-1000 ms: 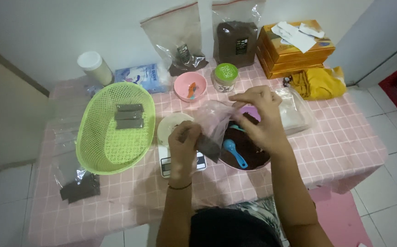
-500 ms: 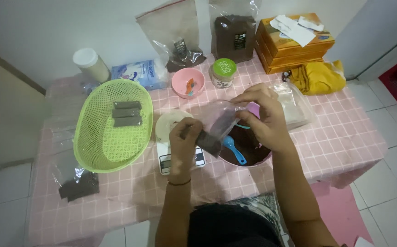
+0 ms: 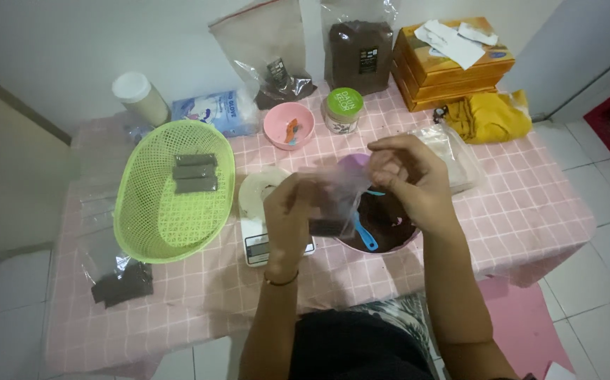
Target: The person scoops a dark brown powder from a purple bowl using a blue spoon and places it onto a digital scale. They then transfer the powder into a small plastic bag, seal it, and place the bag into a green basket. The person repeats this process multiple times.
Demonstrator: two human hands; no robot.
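We've got both hands on a small clear plastic bag (image 3: 333, 200) with dark powder at its bottom. Left hand (image 3: 289, 211) fingers closed around its lower left side, right hand (image 3: 407, 176) pinching the top edge. Bag is held over the dark bowl (image 3: 389, 229) with blue scoop (image 3: 365, 236), near the table's front edge, right of the scale (image 3: 266, 243). Green basket (image 3: 171, 190) sits toward the left edge.

Soft, even indoor light — faint shadows only; the pink checked tablecloth (image 3: 516, 211) bows at the edges, and both hands look motion-blurred.
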